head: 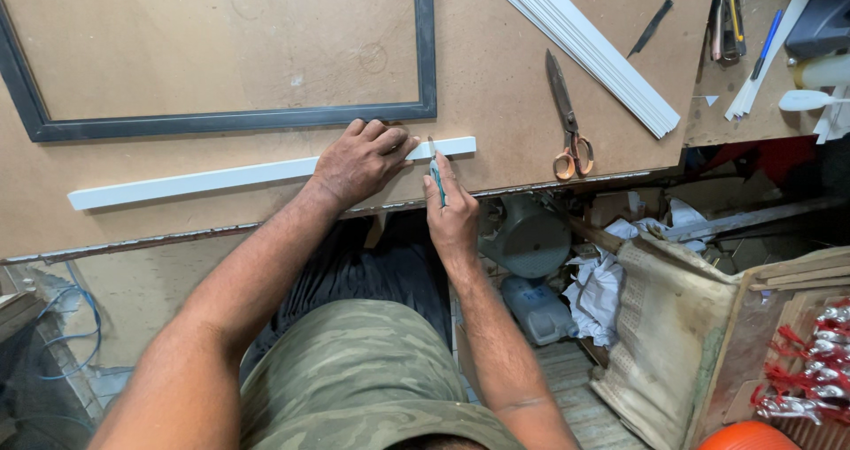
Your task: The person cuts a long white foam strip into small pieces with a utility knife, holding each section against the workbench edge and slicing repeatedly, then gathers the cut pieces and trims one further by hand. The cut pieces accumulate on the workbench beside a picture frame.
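A long white strip [212,179] lies along the near edge of a brown board worktop [496,78]. My left hand [359,161] presses flat on the strip near its right end. My right hand [452,211] holds a small teal-handled cutter [436,177] upright, its tip touching the strip just right of my left fingers. A short piece of the strip sticks out beyond the cutter to the right.
A dark rectangular frame [425,52] lies on the board above the strip. Orange-handled scissors [567,123] and a bundle of white strips [584,43] lie to the right. Tools and pens sit at the far right. Below the bench are a grey motor [527,233], rags and boxes.
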